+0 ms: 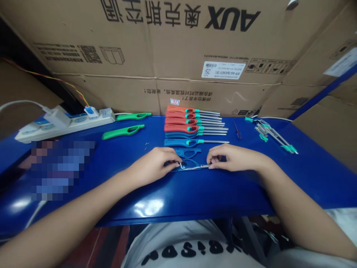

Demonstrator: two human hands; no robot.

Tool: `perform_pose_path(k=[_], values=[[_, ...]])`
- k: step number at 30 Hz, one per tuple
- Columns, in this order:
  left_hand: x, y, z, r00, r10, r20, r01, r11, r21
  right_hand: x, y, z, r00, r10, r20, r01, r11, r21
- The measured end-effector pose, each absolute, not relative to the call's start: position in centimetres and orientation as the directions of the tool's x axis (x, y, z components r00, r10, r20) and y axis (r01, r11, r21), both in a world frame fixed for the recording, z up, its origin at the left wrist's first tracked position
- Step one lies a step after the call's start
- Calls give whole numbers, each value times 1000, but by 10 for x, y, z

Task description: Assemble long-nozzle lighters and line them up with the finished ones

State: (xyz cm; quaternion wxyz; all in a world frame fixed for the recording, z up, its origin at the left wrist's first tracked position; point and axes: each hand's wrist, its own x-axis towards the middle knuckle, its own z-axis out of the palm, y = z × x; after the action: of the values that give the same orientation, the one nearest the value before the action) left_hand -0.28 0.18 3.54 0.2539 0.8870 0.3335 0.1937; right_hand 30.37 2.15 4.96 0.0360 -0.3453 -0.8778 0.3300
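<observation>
My left hand (160, 163) is closed, fingers pinched at the left end of an opened blue lighter handle shell (191, 161). White wires (192, 169) run from those fingertips along the shell. My right hand (230, 158) is closed on a thin metal lighter tube (205, 166) at the shell's right end. Just beyond lies another blue handle half (192, 152). Past it rests a blue long-nosed lighter (186, 142) with a turquoise trigger. My fingers cover part of the shell's inside and most of the tube.
Red and blue lighters (180, 128) lie stacked at the back. Green handle shells (122, 131) are left, near a power strip (75, 123). A small screwdriver (237, 132) and metal tubes with turquoise parts (275, 136) lie right. A cardboard box (173, 56) walls the back; a blurred device (61, 167) lies left.
</observation>
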Motion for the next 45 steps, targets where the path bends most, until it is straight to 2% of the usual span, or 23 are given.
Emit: perform_pose_path(k=[14,18,24,27,39,45], values=[[-2,5,31,660,738,139,561,-607,562,296,17,55,-703,681,-202,672,546,-501],[-1,5,32,641,759,109,587,-577,568,292,11,57,-702,686,-191,697,605,-385],[-1,5,31,610,787,86,615,-540,574,278,0,61,-696,688,-206,715,690,-112],[-2,6,31,624,775,100,609,-562,561,271,-2,65,-690,680,-246,709,703,-46],[-2,6,29,645,758,100,600,-583,547,242,-2,76,-626,687,-368,702,703,118],[-2,5,30,654,751,94,605,-593,531,247,-3,77,-603,713,-357,739,668,86]])
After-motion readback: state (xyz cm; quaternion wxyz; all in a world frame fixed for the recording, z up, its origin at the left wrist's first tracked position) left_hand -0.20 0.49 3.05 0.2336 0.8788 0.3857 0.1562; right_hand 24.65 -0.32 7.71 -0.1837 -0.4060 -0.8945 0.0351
